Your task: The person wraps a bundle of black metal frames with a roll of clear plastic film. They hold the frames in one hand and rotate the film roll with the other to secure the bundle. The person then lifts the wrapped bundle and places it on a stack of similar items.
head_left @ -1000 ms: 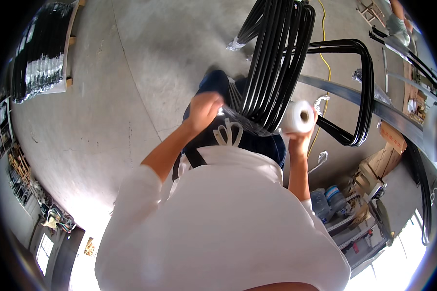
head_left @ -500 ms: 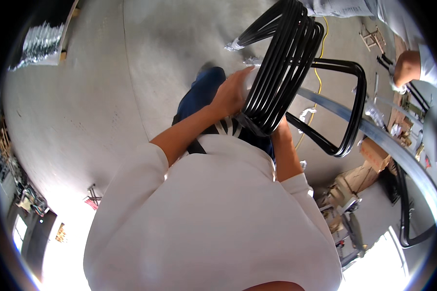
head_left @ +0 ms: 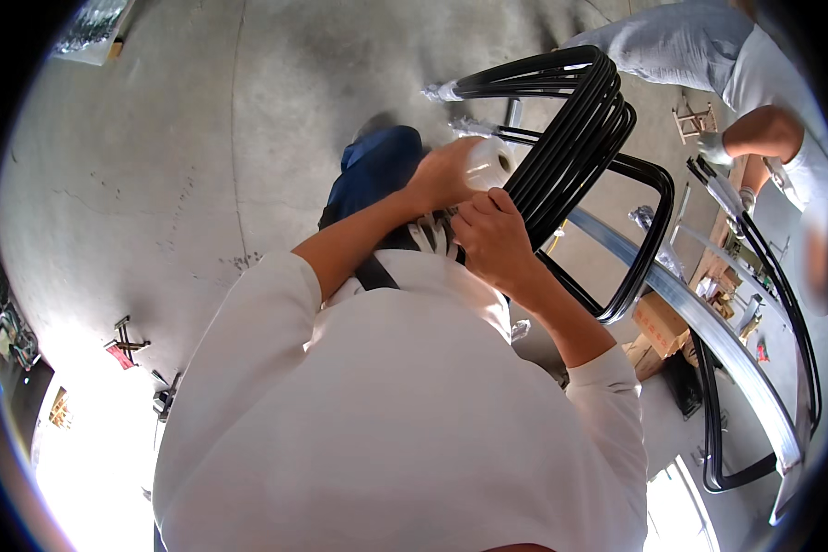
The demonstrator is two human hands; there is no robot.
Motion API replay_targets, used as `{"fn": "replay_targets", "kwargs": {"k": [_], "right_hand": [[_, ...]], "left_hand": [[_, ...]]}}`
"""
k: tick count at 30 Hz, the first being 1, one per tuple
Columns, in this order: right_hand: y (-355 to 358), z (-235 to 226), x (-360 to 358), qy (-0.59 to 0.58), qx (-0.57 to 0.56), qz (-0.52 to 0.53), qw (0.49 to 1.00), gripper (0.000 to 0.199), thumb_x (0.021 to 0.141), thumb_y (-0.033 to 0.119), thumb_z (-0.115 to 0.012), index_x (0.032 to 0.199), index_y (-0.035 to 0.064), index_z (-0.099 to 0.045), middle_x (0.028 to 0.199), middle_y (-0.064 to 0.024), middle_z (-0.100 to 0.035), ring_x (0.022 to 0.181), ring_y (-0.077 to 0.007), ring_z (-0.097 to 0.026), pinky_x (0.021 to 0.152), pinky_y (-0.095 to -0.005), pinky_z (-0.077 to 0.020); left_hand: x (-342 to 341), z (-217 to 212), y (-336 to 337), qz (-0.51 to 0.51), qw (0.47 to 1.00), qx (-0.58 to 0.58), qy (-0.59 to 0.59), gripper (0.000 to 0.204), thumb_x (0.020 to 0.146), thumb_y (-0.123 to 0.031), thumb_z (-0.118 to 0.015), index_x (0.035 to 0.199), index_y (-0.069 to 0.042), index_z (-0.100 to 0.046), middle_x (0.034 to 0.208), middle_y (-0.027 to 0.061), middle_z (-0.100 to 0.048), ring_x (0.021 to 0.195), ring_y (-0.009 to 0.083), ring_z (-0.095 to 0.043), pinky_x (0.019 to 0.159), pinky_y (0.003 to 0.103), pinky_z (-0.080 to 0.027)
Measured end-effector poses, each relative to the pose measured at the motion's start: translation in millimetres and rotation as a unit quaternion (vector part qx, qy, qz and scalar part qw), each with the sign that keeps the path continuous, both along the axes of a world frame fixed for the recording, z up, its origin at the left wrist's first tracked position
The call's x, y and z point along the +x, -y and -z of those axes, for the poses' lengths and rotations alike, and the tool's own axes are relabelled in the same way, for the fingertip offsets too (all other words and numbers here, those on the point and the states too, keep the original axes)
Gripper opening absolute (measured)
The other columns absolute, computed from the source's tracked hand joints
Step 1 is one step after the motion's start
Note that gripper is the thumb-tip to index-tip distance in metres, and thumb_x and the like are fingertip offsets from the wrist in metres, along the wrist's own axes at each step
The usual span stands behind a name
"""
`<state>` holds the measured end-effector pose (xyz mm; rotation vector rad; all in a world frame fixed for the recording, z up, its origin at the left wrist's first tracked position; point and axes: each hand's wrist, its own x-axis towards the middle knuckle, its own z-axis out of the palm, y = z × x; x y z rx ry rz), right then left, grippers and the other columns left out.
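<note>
In my left hand is a roll of clear stretch film, its open core facing right. Just below the roll my right hand is closed, fingertips near the film and the black tubes; what it pinches, if anything, I cannot make out. Beside both hands stands a bundle of bent black metal tubes, nested closely together. Clear film wraps the tube ends on the far side. The lower loop of black tubes sticks out to the right.
A curved grey metal rail runs along the right. Beyond it a co-worker's gloved hand is near more black tubes. A cardboard box lies at lower right, and small stools stand on the concrete floor.
My right hand has come out from behind the tube bundle to beside the film roll. The roll has turned into clearer view. The co-worker's arms have come further into view.
</note>
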<state>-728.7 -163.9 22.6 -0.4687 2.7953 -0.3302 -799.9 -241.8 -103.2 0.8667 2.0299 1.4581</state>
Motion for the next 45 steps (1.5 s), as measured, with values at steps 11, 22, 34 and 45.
{"fn": "replay_targets", "kwargs": {"k": [11, 22, 34, 45], "right_hand": [[-10.4, 7.5, 18.3, 0.001, -0.065, 0.101, 0.993, 0.019, 0.055, 0.011, -0.069, 0.060, 0.0062, -0.051, 0.067, -0.0037, -0.047, 0.076, -0.0204, -0.046, 0.077, -0.0324, -0.0339], [27.5, -71.3, 112.1, -0.008, -0.555, 0.541, 0.632, 0.090, 0.062, 0.039, -0.077, 0.126, -0.0003, -0.028, 0.115, -0.0152, -0.042, 0.108, -0.0226, -0.044, 0.095, -0.0368, -0.0331], [38.8, -45.2, 99.0, -0.186, -0.397, 0.749, 0.497, 0.098, 0.059, 0.034, -0.079, 0.126, -0.0086, -0.022, 0.112, -0.0172, -0.045, 0.104, -0.0238, -0.047, 0.087, -0.0319, -0.0411], [17.0, -24.4, 124.6, -0.197, -0.352, 0.725, 0.558, 0.082, 0.058, 0.031, -0.079, 0.114, -0.0089, -0.036, 0.097, -0.0174, -0.054, 0.090, -0.0230, -0.056, 0.075, -0.0312, -0.0479]], "left_hand": [[-19.8, -85.5, 122.1, 0.042, 0.974, -0.028, 0.220, 0.083, 0.048, -0.031, -0.081, 0.119, -0.007, -0.044, 0.111, 0.0121, -0.053, 0.104, 0.0287, -0.050, 0.086, 0.038, -0.040], [45.6, -147.0, 57.9, 0.234, 0.969, 0.058, 0.063, 0.078, 0.055, -0.030, -0.076, 0.117, -0.003, -0.038, 0.110, 0.0166, -0.042, 0.105, 0.0342, -0.041, 0.089, 0.040, -0.033], [66.8, -157.8, 20.2, 0.295, 0.955, 0.038, -0.017, 0.079, 0.067, -0.009, -0.067, 0.124, 0.011, -0.016, 0.109, 0.0260, -0.037, 0.097, 0.0365, -0.037, 0.083, 0.041, -0.035], [71.4, -162.3, 15.0, 0.355, 0.934, -0.014, -0.021, 0.069, 0.067, 0.001, -0.058, 0.125, 0.007, -0.022, 0.103, 0.0219, -0.038, 0.098, 0.0352, -0.041, 0.083, 0.041, -0.036]]}}
